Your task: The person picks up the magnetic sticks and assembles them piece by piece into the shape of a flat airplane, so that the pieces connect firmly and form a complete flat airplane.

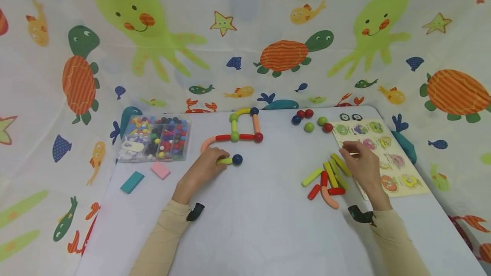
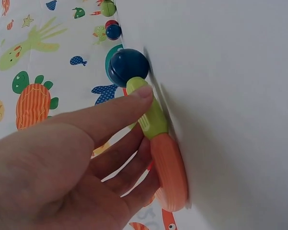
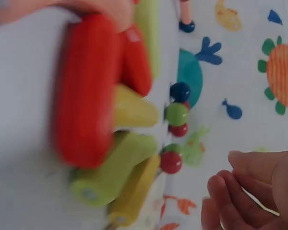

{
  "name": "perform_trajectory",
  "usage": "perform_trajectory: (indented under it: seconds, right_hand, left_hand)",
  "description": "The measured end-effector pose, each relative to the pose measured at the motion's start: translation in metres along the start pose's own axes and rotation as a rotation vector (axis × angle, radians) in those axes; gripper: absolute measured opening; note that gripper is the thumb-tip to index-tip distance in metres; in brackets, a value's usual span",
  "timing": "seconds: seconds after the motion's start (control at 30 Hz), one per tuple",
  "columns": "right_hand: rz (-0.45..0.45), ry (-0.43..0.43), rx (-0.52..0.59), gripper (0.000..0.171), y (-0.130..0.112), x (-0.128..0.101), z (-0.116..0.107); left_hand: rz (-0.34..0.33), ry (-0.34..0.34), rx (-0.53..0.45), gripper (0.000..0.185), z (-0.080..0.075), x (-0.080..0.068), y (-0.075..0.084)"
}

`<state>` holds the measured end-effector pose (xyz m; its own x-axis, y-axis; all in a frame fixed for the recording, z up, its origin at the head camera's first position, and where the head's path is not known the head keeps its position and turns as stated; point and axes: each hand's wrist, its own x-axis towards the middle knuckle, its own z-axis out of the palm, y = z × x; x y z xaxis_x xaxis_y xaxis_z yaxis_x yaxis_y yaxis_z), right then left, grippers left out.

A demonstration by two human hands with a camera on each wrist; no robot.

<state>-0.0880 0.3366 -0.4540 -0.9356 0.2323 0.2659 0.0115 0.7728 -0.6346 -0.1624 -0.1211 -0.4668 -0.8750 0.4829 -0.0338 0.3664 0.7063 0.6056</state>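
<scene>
My left hand [image 1: 219, 157] pinches a yellow-green stick [image 1: 224, 161] lying on the white table, with a dark blue ball [image 1: 237, 159] stuck to its end. In the left wrist view my index finger [image 2: 110, 112] lies along this green stick [image 2: 152, 120], between the blue ball [image 2: 128, 67] and an orange curved stick [image 2: 170, 177]. My right hand [image 1: 350, 152] hovers over a pile of loose sticks [image 1: 330, 178], fingers loosely curled and holding nothing. The right wrist view shows its empty fingers [image 3: 245, 191] beside a red stick [image 3: 86, 91] and a green one [image 3: 110, 172].
A frame of sticks and balls [image 1: 243, 129] lies behind my left hand. Loose balls [image 1: 308, 127] sit at the back right, by a wooden puzzle board [image 1: 412, 188]. A clear bead box [image 1: 155, 138], a pink block [image 1: 160, 170] and a teal block [image 1: 132, 182] are at the left.
</scene>
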Motion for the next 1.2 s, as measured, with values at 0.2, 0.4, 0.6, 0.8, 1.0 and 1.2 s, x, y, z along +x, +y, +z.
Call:
perform_trajectory:
  seconds: [0.2, 0.4, 0.6, 0.8, 1.0, 1.2]
  right_hand:
    - [-0.015, -0.056, -0.026, 0.026, 0.010, -0.014, 0.005]
    - [-0.020, -0.090, -0.067, 0.024, 0.007, -0.014, 0.020]
    - [0.037, -0.124, -0.145, 0.027, -0.001, -0.013, 0.023]
    - [0.114, -0.189, -0.226, 0.032, -0.003, -0.017, 0.022]
    - [0.170, -0.232, -0.226, 0.033, -0.003, -0.020, 0.025]
    - [0.081, -0.092, -0.137, 0.031, -0.012, -0.015, 0.028]
  left_hand:
    - [-0.016, 0.029, -0.021, 0.031, -0.006, -0.002, -0.005]
    - [0.001, 0.059, -0.033, 0.029, -0.005, -0.004, -0.009]
    - [0.012, 0.063, -0.038, 0.029, 0.000, -0.004, -0.008]
    - [0.000, 0.042, -0.050, 0.031, 0.004, -0.003, -0.003]
    - [-0.006, 0.018, -0.049, 0.034, 0.010, -0.004, -0.001]
    - [0.015, 0.029, -0.065, 0.040, 0.013, 0.000, 0.003]
